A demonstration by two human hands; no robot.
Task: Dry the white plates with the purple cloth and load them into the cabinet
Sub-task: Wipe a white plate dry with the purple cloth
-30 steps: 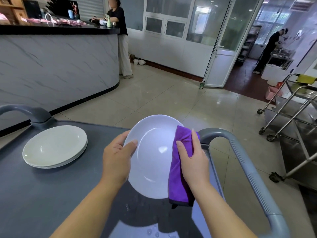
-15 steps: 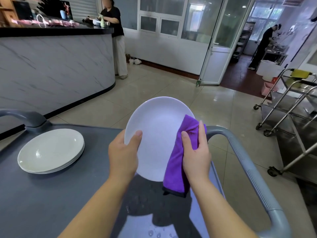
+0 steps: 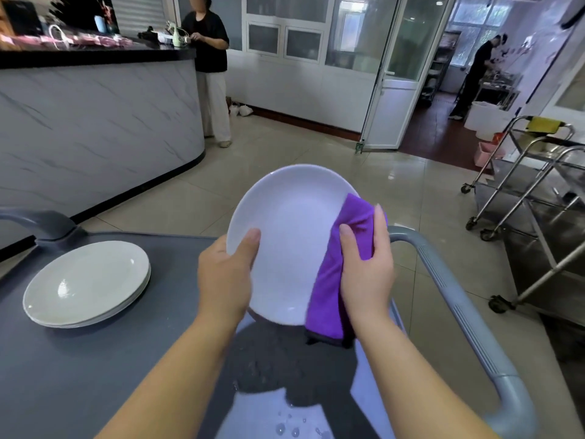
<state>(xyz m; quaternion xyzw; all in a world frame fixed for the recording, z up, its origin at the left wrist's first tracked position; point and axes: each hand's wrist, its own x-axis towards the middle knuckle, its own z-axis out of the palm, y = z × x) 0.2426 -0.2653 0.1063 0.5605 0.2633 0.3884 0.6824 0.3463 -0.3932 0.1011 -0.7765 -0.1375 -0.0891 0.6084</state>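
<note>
Head view shows me holding one white plate [image 3: 291, 236] up over the near right part of the grey cart top [image 3: 95, 359], tilted so its hollow face looks back at me. My left hand [image 3: 224, 280] grips the plate's left rim, thumb pressed on the face, the other fingers hidden behind it. My right hand [image 3: 367, 274] clutches the purple cloth [image 3: 329, 293] against the right rim, thumb on the cloth on the face side. The cloth covers that edge and hangs down past the plate's lower rim.

What matters for the wipe, I think, is that the bare face lies to the left of my right fingers, between my two hands. So the cloth should sweep leftward toward my left thumb while the left hand steadies the plate. The rim is probably wet, so it could slip.

A stack of plates [image 3: 85, 283] sits on the far left of the cart, well apart from my hands. Water drops [image 3: 291, 429] lie on the near edge. I see no cabinet, so loading looks some way off
</note>
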